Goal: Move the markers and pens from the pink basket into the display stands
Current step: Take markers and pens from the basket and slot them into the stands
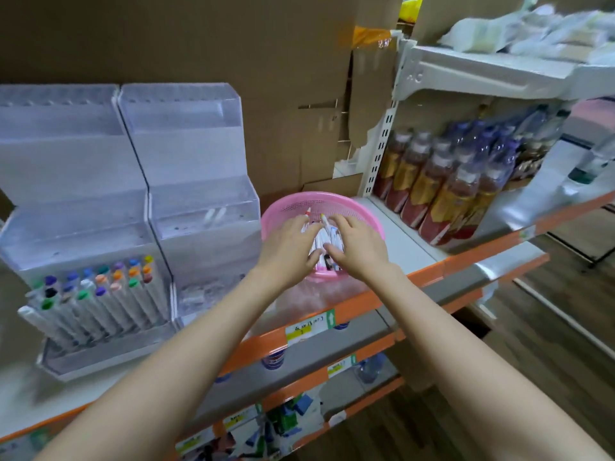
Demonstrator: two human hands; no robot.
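White shelf board (404, 241), orange front lip. On it, left to right: 2 clear stepped plastic display stands touching side by side, left stand (66, 168), right stand (199, 168); round pink plastic mesh basket (299, 196) just beside right stand; shrink-wrapped brown drink bottles (432, 184) in next bay.

The basket (289, 197) is pink mesh; the shelf edge (366, 304) orange.
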